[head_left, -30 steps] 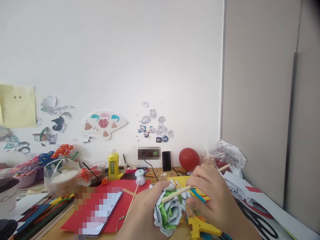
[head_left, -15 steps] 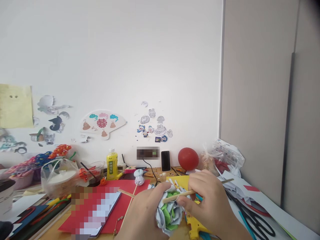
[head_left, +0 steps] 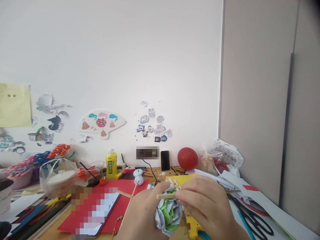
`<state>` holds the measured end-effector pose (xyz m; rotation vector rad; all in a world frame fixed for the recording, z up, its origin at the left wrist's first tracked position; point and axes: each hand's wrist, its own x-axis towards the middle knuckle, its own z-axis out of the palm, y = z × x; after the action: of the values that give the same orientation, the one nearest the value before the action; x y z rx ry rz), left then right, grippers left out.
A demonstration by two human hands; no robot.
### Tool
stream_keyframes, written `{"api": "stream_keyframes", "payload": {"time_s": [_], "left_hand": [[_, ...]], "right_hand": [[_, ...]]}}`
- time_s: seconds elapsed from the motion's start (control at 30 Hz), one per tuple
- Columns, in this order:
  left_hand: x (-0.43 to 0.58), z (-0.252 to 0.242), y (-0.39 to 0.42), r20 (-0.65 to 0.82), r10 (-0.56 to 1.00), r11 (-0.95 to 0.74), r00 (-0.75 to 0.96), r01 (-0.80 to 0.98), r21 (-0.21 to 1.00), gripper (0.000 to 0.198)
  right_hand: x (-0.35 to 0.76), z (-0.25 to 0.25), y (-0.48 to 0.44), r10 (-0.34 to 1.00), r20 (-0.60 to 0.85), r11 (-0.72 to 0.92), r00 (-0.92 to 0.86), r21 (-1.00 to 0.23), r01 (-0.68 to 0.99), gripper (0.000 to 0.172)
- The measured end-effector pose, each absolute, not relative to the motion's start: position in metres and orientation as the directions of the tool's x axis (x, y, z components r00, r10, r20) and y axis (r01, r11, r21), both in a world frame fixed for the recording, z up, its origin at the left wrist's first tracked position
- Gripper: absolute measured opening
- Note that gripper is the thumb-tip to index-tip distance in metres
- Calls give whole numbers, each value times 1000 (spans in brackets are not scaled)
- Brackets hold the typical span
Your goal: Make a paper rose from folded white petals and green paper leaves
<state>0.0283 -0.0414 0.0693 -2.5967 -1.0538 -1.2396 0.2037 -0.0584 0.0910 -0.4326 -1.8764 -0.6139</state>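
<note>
My left hand [head_left: 140, 211] is closed around a ball of crumpled white and green paper [head_left: 168, 213] low in the middle of the view. In my right hand [head_left: 206, 203] a flat wooden stick [head_left: 166, 196] is pinched, its blunt end lying across the top of the paper ball. Whether the stick touches the paper I cannot tell. Beside my left hand another thin wooden piece [head_left: 125, 194] pokes out to the left. Partly hidden below my right hand is a yellow glue gun [head_left: 193, 229].
A small white paper figure on a stick [head_left: 138, 176] lies over red paper [head_left: 127, 190], with a phone [head_left: 106, 213] nearby. Black scissors [head_left: 255, 218] lie at right. A yellow bottle [head_left: 111, 165], an upright phone [head_left: 165, 161] and a red balloon [head_left: 187, 158] line the wall.
My right hand has turned, its back now more toward me, and the wooden stick lies flatter with its tip shifted slightly left and up. The paper ball stays in my left hand.
</note>
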Motion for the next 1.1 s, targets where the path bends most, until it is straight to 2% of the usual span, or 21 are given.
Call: {"api": "stream_keyframes", "payload": {"time_s": [0.13, 0.3, 0.47, 0.57, 0.73, 0.97, 1.03, 1.1], "left_hand": [[27, 69, -41, 716, 543, -768, 439, 605, 212, 34], [26, 62, -39, 744, 517, -756, 423, 633, 165, 34], [27, 64, -39, 722, 521, -771, 455, 614, 170, 37], [28, 65, -39, 727, 506, -789, 464, 589, 174, 32], [28, 65, -40, 735, 496, -791, 463, 589, 164, 37], [31, 70, -46, 710, 537, -788, 455, 572, 229, 25], [31, 70, -46, 710, 544, -782, 447, 577, 236, 24], [30, 68, -45, 710, 551, -775, 438, 584, 242, 31]], "right_hand": [[204, 93, -61, -24, 921, 773, -388, 263, 577, 18], [206, 91, -59, 42, 930, 806, -366, 184, 562, 15], [206, 89, -55, 72, 936, 864, -344, 114, 491, 18], [205, 87, -54, 61, 938, 850, -342, 130, 510, 17], [205, 85, -55, 41, 924, 811, -379, 191, 553, 18], [203, 88, -55, -4, 912, 768, -411, 266, 582, 20], [201, 88, -55, 4, 913, 772, -408, 257, 582, 21], [201, 87, -55, 55, 925, 801, -375, 183, 570, 24]]}}
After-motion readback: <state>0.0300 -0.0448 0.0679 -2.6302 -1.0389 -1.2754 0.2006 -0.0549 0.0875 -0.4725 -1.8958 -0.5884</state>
